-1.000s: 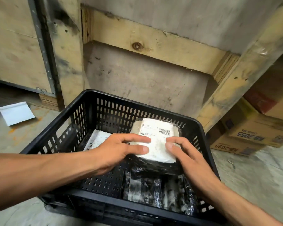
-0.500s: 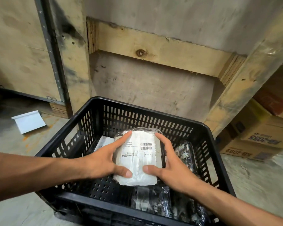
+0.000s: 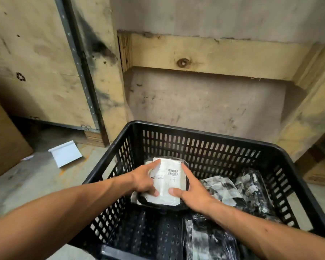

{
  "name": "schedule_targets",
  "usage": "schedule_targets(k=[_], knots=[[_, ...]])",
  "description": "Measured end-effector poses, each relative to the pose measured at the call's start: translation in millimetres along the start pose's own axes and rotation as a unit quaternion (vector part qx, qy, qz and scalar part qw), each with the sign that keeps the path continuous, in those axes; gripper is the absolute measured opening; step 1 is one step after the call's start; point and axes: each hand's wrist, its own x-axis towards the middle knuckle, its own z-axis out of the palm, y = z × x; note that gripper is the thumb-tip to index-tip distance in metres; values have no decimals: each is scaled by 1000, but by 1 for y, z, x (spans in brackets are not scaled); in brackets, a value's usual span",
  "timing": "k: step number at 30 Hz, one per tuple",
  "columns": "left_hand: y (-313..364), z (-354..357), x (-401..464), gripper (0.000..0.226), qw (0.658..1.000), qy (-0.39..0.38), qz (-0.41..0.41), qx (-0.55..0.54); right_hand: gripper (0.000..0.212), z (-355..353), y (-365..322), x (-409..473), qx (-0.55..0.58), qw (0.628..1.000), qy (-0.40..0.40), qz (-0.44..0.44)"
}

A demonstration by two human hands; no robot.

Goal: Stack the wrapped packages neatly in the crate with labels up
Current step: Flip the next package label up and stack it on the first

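One black slotted crate [image 3: 204,145] stands on the concrete floor in front of a wooden pallet box [image 3: 204,53]. Inside it, four wrapped packages can be counted for certain: the labelled package [image 3: 166,182] under the hands at the crate's back left, a crumpled grey-white one [image 3: 220,190] just to its right, a dark glossy one [image 3: 255,188] along the right wall, and another dark one [image 3: 208,239] at the near right. A white edge [image 3: 134,197] peeks out beneath the labelled package; whether it is a fifth package cannot be told. One white sheet [image 3: 66,153] lies on the floor to the crate's left, near a brown carton [image 3: 2,139].

Compared with a second ago, the labelled package has travelled from the crate's middle, where it was held up, to the back-left corner and sits lower, on the white edge. The hands have shifted from its near end to its two long sides.

Two bare hands frame the package, label and barcode facing up. The left hand [image 3: 142,182] has its fingers spread, index finger stretched along the left edge and thumb pressed on the near corner. The right hand [image 3: 192,192] mirrors it, fingers spread along the right side, thumb on the label's near edge. Both hands grip the package between thumb and fingers.
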Motion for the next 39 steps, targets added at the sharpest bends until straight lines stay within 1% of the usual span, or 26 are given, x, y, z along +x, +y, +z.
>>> schedule_targets(k=[4,6,8,10,12,14,17,19,22,25,27,29,32,39], knots=[[-9,-5,18,112,999,8,-42,30,95,19,6,17,-10,1000,4,17],[-14,-8,24,110,998,6,-45,40,98,23,4,21,-22,1000,-3,15],[-17,-9,25,108,997,3,-44,60,101,22,4,20,-65,997,-26,14],[-14,-8,22,106,993,-1,-47,111,102,16,3,20,-143,987,-65,19],[-10,-9,17,104,972,-1,-43,231,102,8,0,20,-233,967,-102,15],[-10,-10,11,103,944,-18,-9,330,102,1,-3,18,-295,947,-127,-16],[-15,-7,3,106,914,-79,34,395,99,-4,0,13,-382,910,-150,-62],[-17,-3,3,106,900,-93,45,424,95,-6,2,10,-415,892,-166,-65],[-14,-6,5,104,890,-101,38,442,94,-3,2,10,-416,887,-190,-60],[-10,-7,5,99,877,-99,28,469,104,5,0,11,-404,892,-196,-60],[-10,-7,5,96,873,-91,16,479,106,15,-1,13,-396,897,-188,-59],[-10,-12,3,95,869,-83,3,487,103,25,-4,15,-387,902,-177,-67],[-10,-25,3,97,874,-85,-12,479,96,38,-9,21,-392,900,-171,-84],[-13,-24,3,96,875,-82,0,478,93,41,2,24,-393,899,-161,-102]])
